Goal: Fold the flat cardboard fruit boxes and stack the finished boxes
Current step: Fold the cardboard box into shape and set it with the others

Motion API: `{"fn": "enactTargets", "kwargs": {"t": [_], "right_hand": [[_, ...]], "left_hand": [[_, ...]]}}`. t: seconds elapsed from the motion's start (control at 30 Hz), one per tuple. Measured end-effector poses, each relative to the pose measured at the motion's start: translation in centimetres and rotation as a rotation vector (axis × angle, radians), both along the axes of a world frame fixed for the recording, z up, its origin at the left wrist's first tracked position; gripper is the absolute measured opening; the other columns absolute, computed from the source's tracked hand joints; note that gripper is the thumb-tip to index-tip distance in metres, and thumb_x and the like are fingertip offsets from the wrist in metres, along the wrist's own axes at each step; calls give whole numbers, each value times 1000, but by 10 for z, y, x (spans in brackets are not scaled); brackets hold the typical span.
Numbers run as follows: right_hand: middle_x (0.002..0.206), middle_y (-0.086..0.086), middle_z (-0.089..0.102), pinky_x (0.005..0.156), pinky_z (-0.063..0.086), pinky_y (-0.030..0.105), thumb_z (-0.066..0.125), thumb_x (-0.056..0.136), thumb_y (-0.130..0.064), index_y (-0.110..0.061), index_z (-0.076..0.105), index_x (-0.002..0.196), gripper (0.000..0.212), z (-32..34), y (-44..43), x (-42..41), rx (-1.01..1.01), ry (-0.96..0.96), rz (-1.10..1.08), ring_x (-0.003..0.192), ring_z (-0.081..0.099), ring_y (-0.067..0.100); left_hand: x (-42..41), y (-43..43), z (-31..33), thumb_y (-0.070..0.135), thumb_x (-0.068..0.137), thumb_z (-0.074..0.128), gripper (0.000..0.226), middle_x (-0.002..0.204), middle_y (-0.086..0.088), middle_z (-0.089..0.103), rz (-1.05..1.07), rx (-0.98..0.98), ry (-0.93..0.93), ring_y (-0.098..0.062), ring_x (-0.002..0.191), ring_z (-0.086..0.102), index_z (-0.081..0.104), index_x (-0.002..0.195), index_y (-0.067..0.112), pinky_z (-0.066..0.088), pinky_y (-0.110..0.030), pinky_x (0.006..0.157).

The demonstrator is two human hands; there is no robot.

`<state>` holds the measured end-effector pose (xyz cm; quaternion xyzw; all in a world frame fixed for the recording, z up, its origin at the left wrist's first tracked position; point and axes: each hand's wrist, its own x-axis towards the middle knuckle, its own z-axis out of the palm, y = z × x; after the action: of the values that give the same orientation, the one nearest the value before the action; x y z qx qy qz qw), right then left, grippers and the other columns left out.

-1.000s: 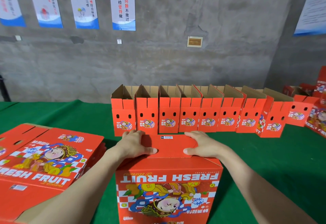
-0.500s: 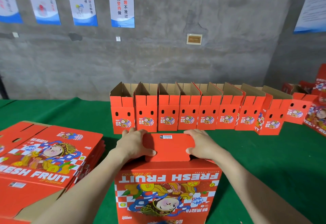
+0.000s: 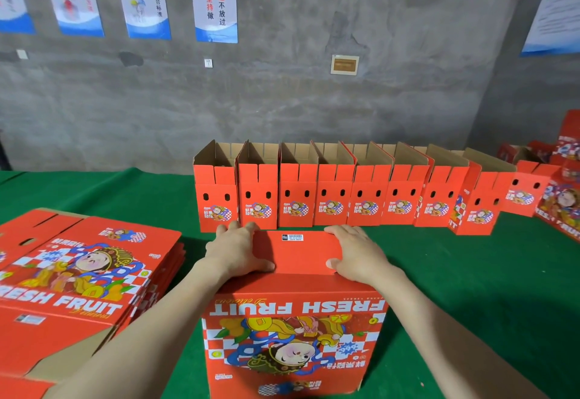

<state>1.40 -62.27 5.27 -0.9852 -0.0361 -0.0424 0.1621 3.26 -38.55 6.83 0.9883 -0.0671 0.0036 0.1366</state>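
Observation:
A red "FRESH FRUIT" box [image 3: 295, 329] stands upside down on the green table [image 3: 470, 288] right in front of me. Its top flap [image 3: 298, 251], with a small barcode label, lies nearly flat. My left hand [image 3: 235, 251] presses on the flap's left end, thumb along the near edge and fingertips at the far edge. My right hand [image 3: 357, 254] presses on the right end in the same way. A stack of flat unfolded boxes [image 3: 81, 276] lies to the left. A row of several folded boxes [image 3: 332, 197] stands just behind, tops open.
More red boxes [image 3: 561, 197] crowd the table's far right edge. A grey concrete wall with posters rises behind the table. Bare green cloth shows to the right of the box and at the far left.
The flap was raised slightly half a second ago and now lies lower on the box. Both hands stay at its ends; my view has moved closer.

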Motion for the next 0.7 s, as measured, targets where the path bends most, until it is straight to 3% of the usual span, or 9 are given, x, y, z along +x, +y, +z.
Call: {"fn": "enactTargets", "kwargs": {"t": [0.1,0.17,0.23,0.3,0.4,0.47,0.57,0.63,0.7], "right_hand": [[153,-6,30,116,21,35,59,92,-27,-27,35,146,59,4,-11,0,171,49,65,144,19,14],[154,-3,30,117,17,33,55,95,-24,-25,39,144,52,3,-17,1,219,55,84,144,20,14],[155,-1,30,116,18,30,51,98,-17,-21,46,141,44,1,-20,4,336,23,57,144,23,16],[153,1,34,109,23,24,47,98,-5,-18,52,136,41,1,-21,5,579,-24,-20,142,28,17],[149,5,39,104,27,27,42,96,4,-17,51,136,46,-1,-28,2,910,12,-149,137,34,18],[144,5,45,108,31,38,47,99,-13,-19,50,135,36,-9,-34,-3,1030,101,-246,133,41,25],[88,6,73,91,48,44,41,96,-55,-13,63,96,48,-27,-34,-17,1196,272,-368,92,65,29],[66,3,69,88,51,47,36,97,-56,-12,60,75,55,-45,-34,-30,1044,343,-355,75,66,25],[82,4,72,85,55,51,40,98,-53,-11,64,88,49,-57,-31,-41,826,479,-290,82,68,23]], "left_hand": [[5,12,7,51,84,63,68,135,-5,52,-89,-117,32,-25,124,47,43,141,22,39,-36,105],[6,21,9,31,91,62,52,130,-5,59,-108,-358,73,-19,113,57,47,139,18,43,-28,100],[5,29,4,9,88,65,53,116,-7,65,-44,-622,63,-16,92,63,48,138,15,50,-17,84],[2,37,-4,6,86,66,59,111,-8,62,53,-749,43,-15,85,61,44,140,14,48,-11,69],[1,45,-18,36,92,60,54,128,-8,54,183,-669,82,-24,107,57,42,140,17,44,-25,88],[2,46,-20,46,95,47,40,119,-12,62,238,-590,121,-29,99,61,60,110,12,45,-31,82],[3,48,-16,48,99,36,47,106,-20,65,269,-454,79,-30,85,59,58,84,9,40,-31,71],[3,52,-16,49,99,35,50,106,-21,64,280,-438,60,-29,86,56,59,87,7,39,-31,76],[0,60,-17,51,98,36,58,103,-22,65,307,-501,83,-32,88,61,63,90,1,43,-34,81]]}}
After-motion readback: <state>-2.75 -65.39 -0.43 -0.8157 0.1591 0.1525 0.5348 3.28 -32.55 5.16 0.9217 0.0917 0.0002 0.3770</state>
